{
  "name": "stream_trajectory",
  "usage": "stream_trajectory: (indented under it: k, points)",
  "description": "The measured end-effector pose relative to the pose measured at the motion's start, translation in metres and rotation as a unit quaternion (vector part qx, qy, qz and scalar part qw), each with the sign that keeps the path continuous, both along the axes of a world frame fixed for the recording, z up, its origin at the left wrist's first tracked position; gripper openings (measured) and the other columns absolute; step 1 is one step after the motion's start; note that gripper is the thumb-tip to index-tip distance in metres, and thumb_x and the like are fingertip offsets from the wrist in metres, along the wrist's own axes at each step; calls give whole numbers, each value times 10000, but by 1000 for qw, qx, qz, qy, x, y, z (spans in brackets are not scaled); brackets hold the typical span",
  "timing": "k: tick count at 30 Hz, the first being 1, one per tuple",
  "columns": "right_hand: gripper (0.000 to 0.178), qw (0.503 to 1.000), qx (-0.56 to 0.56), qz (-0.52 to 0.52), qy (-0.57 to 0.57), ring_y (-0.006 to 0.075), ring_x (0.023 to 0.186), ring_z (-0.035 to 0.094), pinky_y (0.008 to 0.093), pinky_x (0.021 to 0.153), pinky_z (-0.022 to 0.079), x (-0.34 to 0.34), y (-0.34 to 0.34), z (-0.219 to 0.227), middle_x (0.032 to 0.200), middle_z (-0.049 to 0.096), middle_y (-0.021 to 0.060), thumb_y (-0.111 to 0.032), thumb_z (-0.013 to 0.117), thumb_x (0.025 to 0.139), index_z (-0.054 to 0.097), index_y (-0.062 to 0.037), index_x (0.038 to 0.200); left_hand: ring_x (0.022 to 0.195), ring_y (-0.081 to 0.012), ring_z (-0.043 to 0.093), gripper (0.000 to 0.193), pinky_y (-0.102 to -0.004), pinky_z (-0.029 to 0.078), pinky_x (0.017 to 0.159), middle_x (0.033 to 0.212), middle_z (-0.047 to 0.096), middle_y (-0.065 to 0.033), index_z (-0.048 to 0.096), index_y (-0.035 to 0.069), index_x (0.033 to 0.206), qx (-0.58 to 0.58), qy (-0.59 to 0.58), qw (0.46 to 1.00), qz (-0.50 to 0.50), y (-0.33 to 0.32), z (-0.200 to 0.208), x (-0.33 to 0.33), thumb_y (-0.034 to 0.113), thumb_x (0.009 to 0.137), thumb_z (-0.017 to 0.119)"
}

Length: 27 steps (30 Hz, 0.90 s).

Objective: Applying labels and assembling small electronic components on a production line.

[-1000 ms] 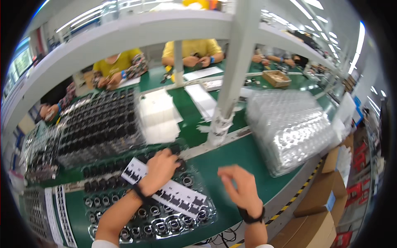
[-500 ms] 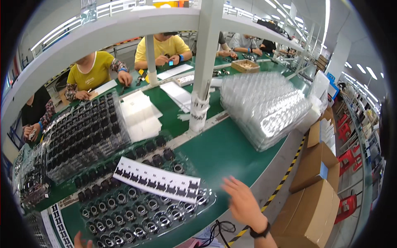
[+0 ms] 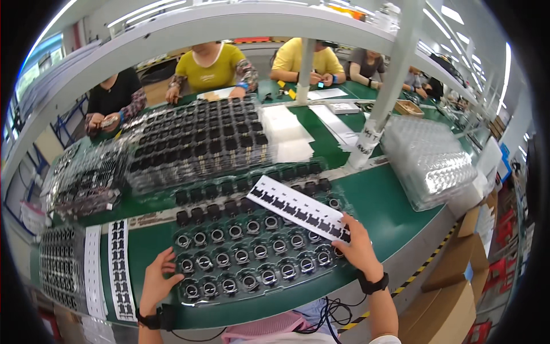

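A clear plastic tray point(image 3: 258, 264) lies in front of me, its pockets filled with rows of small black parts with round metallic rings. A white strip point(image 3: 298, 207) with a row of black cut-out shapes rests slantwise across its upper right part. At the tray's left edge is my left hand point(image 3: 156, 281), open with the fingers apart. My right hand point(image 3: 360, 247) is at the right end of the strip and the tray's right side. Its thumb and fingers are spread around the strip's corner; I cannot tell how firmly it touches.
Stacked trays of black parts point(image 3: 197, 140) stand behind, beside white sheets point(image 3: 289, 129). Empty clear trays point(image 3: 427, 160) are piled at right, past a white post point(image 3: 366, 140). Printed strips point(image 3: 120, 269) lie at left. Co-workers sit opposite; cardboard boxes point(image 3: 441, 309) stand lower right.
My view has swung left. My left hand has come up into view at the tray's left edge. My right hand has moved from beside the tray to the strip's right end.
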State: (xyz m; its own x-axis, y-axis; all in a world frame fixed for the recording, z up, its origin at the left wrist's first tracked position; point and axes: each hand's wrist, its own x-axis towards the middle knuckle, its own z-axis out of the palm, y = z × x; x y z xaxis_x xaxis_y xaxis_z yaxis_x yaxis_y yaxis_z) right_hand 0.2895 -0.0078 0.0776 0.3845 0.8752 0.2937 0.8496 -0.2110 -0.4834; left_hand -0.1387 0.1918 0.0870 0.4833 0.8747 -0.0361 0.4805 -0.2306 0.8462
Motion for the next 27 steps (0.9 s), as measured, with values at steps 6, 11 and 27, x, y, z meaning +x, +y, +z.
stream_trajectory:
  k: [6, 11, 27]
  points:
    - [629, 997, 27, -26, 65, 305, 982, 558, 360, 872, 432, 5, 9, 19, 1057, 595, 154, -30, 740, 647, 482, -30, 1221, 904, -218, 588, 707, -299, 500, 786, 1140, 579, -151, 431, 39, 1288, 69, 77, 994, -35, -7, 11, 7, -21, 649, 729]
    - [483, 989, 124, -37, 69, 236, 818, 606, 315, 756, 469, -46, 11, 42, 883, 630, 119, -5, 726, 634, 569, -9, 1091, 1011, -268, 547, 626, -349, 480, 837, 1217, 502, -171, 448, 40, 1263, 302, 138, 938, -103, -23, 13, 18, 106, 710, 733]
    - [487, 940, 243, 209, 112, 290, 969, 565, 339, 809, 467, -157, 66, 76, 1106, 551, 162, -34, 710, 690, 538, -3, 1145, 954, -144, 595, 297, -276, 490, 819, 1087, 597, -82, 534, -15, 1138, -304, -480, 821, -51, -54, 46, 136, -9, 844, 578]
